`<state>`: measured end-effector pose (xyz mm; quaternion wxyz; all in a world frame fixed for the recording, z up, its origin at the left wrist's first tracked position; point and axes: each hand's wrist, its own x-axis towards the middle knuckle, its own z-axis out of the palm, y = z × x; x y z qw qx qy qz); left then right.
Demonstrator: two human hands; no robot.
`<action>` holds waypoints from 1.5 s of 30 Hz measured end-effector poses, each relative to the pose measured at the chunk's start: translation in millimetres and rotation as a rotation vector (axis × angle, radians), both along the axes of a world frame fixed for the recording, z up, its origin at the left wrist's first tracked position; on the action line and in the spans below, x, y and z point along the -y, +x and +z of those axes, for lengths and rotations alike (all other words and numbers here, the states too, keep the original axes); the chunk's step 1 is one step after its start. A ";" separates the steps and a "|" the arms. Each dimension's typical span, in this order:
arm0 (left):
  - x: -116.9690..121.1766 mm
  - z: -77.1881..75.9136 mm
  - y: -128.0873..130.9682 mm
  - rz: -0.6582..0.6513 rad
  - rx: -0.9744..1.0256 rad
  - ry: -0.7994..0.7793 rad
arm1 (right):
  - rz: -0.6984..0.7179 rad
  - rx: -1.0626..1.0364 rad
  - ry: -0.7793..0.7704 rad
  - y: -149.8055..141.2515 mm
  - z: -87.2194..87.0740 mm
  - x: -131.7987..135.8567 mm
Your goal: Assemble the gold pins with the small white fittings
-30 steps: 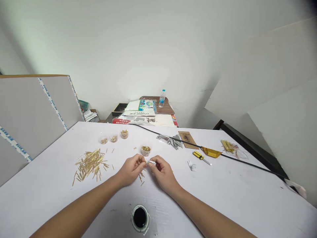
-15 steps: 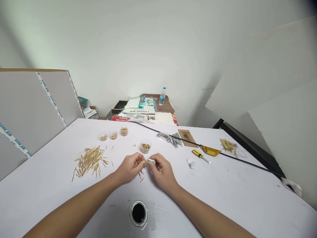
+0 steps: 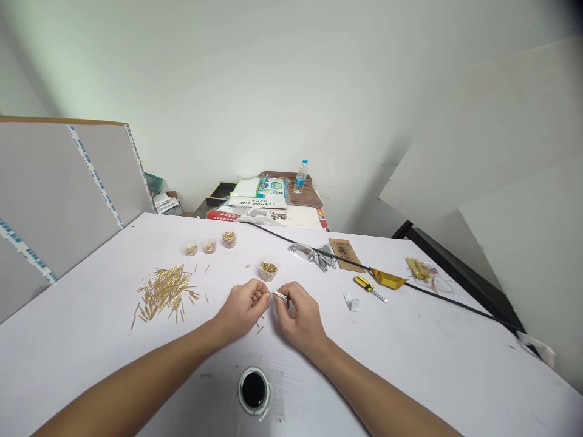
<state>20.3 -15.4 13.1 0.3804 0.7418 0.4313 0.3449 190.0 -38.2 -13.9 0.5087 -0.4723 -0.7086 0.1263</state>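
Over the middle of the white table, my left hand (image 3: 246, 308) is closed in a pinch, with the tip of a thin gold pin (image 3: 270, 294) barely showing at its fingertips. Just across from it, my right hand (image 3: 299, 315) grips a short white rod (image 3: 280, 295) between thumb and fingers. Its near end points at the left fingertips, a small gap apart. A few loose gold pins (image 3: 260, 330) lie beneath the hands. Directly beyond them stands a small clear cup (image 3: 268, 276) of gold pieces. To the left spreads a heap of gold pins (image 3: 164, 294).
Three more small cups, including one piled high (image 3: 229, 241), stand at the back left. A yellow screwdriver (image 3: 364, 283), crumpled paper (image 3: 351, 301) and brown card (image 3: 347, 255) lie right. A black cable (image 3: 437, 292) crosses there. A dark round hole (image 3: 254, 390) is in front.
The fingertips have drawn slightly apart, opening a small gap between the left pinch and the white rod. The view has shifted slightly; the other things lie as before.
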 end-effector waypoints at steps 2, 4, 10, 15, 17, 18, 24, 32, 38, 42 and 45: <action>0.1 0.3 -0.3 -0.017 -0.016 0.018 | 0.013 -0.008 -0.003 0.1 0.5 -0.3; -0.1 1.0 -1.1 -0.042 -0.045 0.046 | 0.024 -0.014 -0.002 0.4 1.1 -0.2; -0.2 4.0 -3.6 -0.089 -0.125 0.121 | 0.030 -0.007 0.017 0.3 2.7 1.1; -3.8 2.1 -8.0 -0.131 -0.183 0.192 | 0.027 -0.102 -0.158 0.7 5.2 -0.3; -5.5 1.1 -9.9 -0.145 -0.201 0.220 | 0.046 -0.166 -0.267 1.6 5.2 -1.8; -6.2 0.8 -10.5 -0.149 -0.203 0.230 | 0.063 -0.206 -0.320 2.1 4.8 -2.5; -7.1 3.7 -12.9 -0.135 -0.164 0.175 | 0.235 -0.424 -0.581 3.1 1.3 -4.9; -9.3 5.3 -15.9 -0.195 -0.169 0.148 | 0.092 -0.200 -0.302 3.5 3.0 -1.2; -6.7 6.1 -8.1 -0.139 0.002 0.018 | 0.116 -0.280 -0.259 5.2 1.5 -4.4; -7.9 4.5 -6.3 -0.102 0.053 0.027 | 0.128 -0.434 -0.354 5.2 -2.3 -8.5; -9.0 1.5 -7.5 -0.102 -0.009 0.088 | 0.201 -0.466 -0.407 5.7 -3.1 -10.4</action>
